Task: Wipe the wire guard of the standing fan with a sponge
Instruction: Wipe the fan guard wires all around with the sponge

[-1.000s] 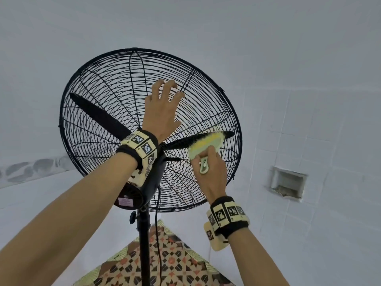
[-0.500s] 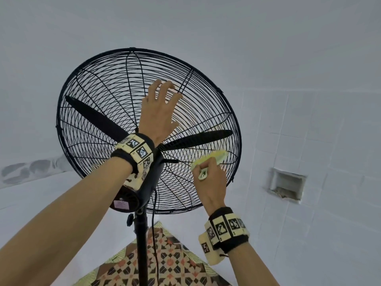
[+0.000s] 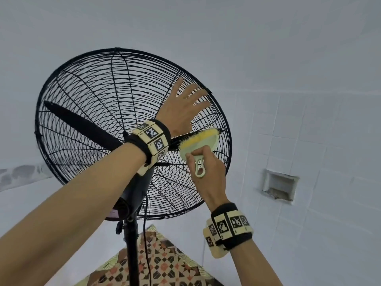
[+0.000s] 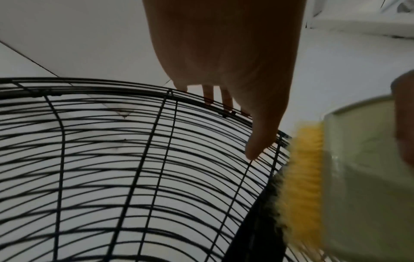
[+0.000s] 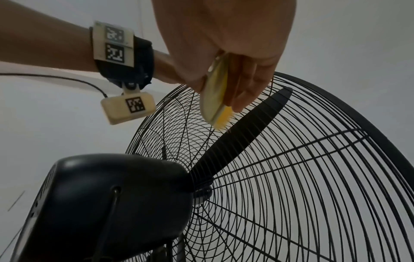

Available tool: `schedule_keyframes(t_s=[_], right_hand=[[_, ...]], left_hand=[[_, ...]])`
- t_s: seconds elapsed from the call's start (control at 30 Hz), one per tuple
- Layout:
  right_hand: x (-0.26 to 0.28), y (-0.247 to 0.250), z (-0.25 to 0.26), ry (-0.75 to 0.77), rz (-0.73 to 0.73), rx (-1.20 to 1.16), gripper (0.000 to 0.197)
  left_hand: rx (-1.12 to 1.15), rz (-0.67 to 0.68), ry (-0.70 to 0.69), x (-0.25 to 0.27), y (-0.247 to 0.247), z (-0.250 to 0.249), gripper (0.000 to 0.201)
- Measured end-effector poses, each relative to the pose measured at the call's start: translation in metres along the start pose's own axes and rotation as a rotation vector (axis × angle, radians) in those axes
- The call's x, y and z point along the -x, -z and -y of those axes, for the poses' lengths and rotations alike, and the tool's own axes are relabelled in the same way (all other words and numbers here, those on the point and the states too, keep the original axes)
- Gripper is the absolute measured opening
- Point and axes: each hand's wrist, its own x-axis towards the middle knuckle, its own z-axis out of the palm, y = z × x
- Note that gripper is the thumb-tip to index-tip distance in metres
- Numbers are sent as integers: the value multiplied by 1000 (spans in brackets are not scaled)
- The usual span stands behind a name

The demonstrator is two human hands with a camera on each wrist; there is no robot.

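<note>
A black standing fan faces away from me, its round wire guard (image 3: 88, 96) (image 4: 112, 159) (image 5: 313, 177) tilted upward. My left hand (image 3: 182, 109) (image 4: 235, 70) lies flat with straight spread fingers on the guard's upper right, near the rim. My right hand (image 3: 208, 168) (image 5: 224, 44) grips the pale green handle of a sponge brush (image 3: 199, 142) (image 4: 336, 177) (image 5: 216, 104) with a yellow pad. The yellow pad touches the guard's wires at its right side, just below the left hand, over a black blade (image 5: 241, 131).
The fan's black motor housing (image 3: 134, 195) (image 5: 107, 203) sits under my left wrist on a black pole (image 3: 132, 254), with a cord hanging beside it. White walls surround the fan; a recessed niche (image 3: 279, 187) is at right. A patterned mat (image 3: 152, 263) lies below.
My left hand slid from the guard's upper centre to its upper right near the rim. The right hand dipped with the sponge brush, then came back up to the blade level.
</note>
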Motion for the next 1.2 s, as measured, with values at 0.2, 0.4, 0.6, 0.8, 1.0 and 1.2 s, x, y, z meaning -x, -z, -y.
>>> schedule_keyframes(t_s=[0.2,0.4,0.6,0.8,1.0,1.2], right_hand=[[8,-3,-21,-127,-42,21,16],[20,4,-19,-195,-57,-5,14],[-8,6,-1,-133,-82,-9,14],[12,21,-14,-311,-17,-4,17],[-14,24,13,-109,-103,-79,17],[28,26,-21,-351,-9,2,19]], left_hand=[[66,-68,30,-5,-5,-2,86],[113,-71,56,-8,1,-8,77],[130,-89,71,-4,7,-9,76],[153,-76,84,-1,12,-10,75],[148,-93,71,0,10,-13,78],[171,-76,102,-2,14,-10,71]])
